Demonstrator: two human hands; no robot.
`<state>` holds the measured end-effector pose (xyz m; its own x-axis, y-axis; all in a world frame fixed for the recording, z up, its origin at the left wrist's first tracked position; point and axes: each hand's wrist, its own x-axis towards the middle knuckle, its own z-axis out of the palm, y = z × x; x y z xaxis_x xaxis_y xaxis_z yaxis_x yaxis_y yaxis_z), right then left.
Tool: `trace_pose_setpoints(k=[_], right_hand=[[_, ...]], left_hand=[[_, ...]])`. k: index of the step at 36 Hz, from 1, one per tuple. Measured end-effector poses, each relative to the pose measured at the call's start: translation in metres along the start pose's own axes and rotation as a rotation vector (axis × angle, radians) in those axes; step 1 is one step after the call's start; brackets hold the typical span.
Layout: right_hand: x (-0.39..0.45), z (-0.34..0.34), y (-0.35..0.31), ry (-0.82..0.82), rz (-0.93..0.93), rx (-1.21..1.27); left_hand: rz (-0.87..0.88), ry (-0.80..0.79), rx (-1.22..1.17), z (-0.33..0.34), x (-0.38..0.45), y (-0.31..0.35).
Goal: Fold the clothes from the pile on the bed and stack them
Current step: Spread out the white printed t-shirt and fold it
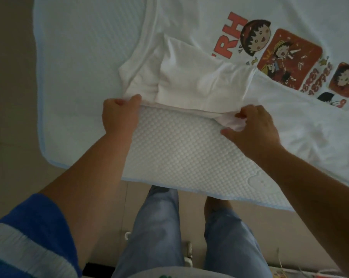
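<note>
A small white garment (191, 81) lies partly folded on the bed, rumpled at its left side. My left hand (120, 115) pinches its near left edge. My right hand (253, 125) grips the near right corner, with bunched white cloth between the fingers. Behind and to the right spreads a white T-shirt (219, 21) with red letters and cartoon prints (289, 57); the small garment overlaps its lower edge. I cannot tell where the garment's far edge ends against the T-shirt.
The bed (85, 57) has a white textured cover with a pale blue border; its near edge (189, 189) runs just in front of my legs. Beige floor lies to the left and below.
</note>
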<state>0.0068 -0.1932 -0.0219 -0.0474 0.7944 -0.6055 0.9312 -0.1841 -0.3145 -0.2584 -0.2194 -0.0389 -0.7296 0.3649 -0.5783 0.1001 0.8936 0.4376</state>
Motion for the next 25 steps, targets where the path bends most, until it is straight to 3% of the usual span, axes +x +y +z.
trace_pose_setpoints(k=[3,6,8,11,14,20,23,25], right_hand=[[-0.012,0.011,0.012,0.012,-0.058,-0.155],[-0.009,0.015,0.017,0.076,-0.072,-0.194],[-0.005,0.014,0.018,0.113,-0.115,-0.193],[-0.004,0.009,0.017,0.13,-0.244,-0.209],[-0.007,0.008,0.015,0.071,-0.351,-0.223],[0.001,0.008,0.006,-0.125,-0.264,-0.231],[0.005,0.001,-0.001,-0.166,-0.067,0.022],[0.009,-0.004,-0.008,-0.126,0.07,0.288]], left_hand=[[-0.266,-0.194,-0.435,-0.001,0.003,0.006],[-0.365,-0.248,-0.63,0.0,0.007,0.016],[-0.351,-0.254,-0.674,-0.001,0.011,0.021],[-0.195,-0.251,-0.686,-0.011,0.026,0.028],[-0.063,-0.21,-0.606,-0.023,0.04,0.026],[0.05,-0.027,-0.154,-0.024,0.048,0.005],[0.292,0.192,0.096,-0.027,0.039,0.011],[0.474,0.212,0.123,-0.025,0.024,0.018]])
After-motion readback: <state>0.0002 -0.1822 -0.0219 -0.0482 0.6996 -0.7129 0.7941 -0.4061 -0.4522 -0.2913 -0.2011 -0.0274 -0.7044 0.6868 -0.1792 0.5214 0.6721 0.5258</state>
